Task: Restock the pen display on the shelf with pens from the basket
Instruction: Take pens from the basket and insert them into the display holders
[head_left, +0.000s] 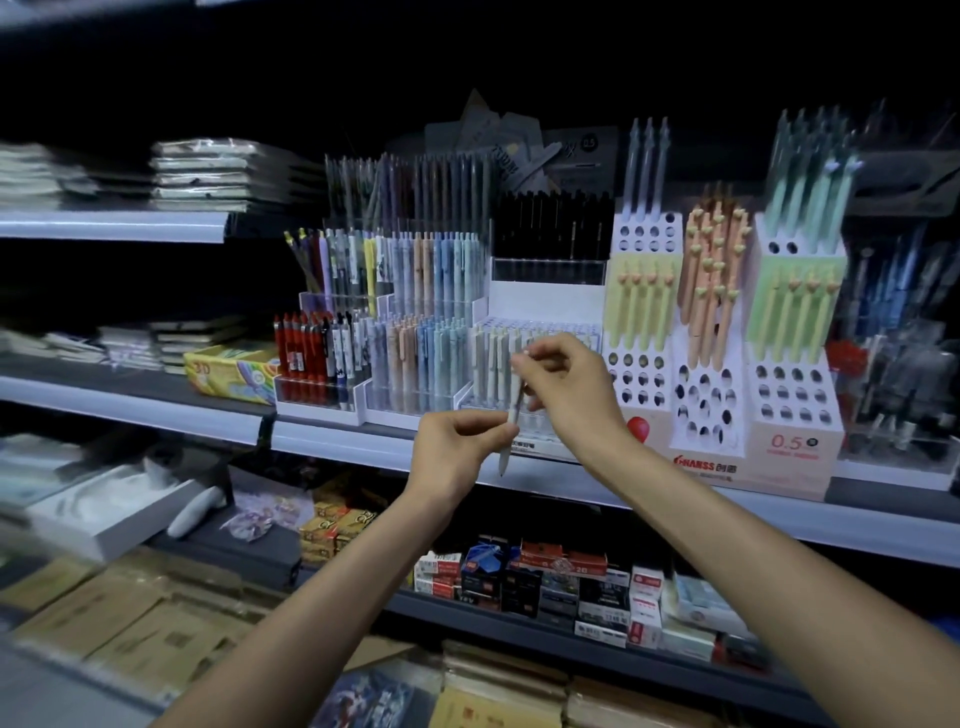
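Red "HANSS" on pen display base, "0.5" on pink panel, "3D" on yellow box

Blurry stacks at left edge.

Bare to the elbow, the left forearm and the right forearm rise from the bottom of the frame and converge at its centre. The left hand, the lower one, has its fingers curled and pinches the barrel of a pale pen. The right hand, just above with the wrist bent, pinches the pen's upper end in its fingertips.
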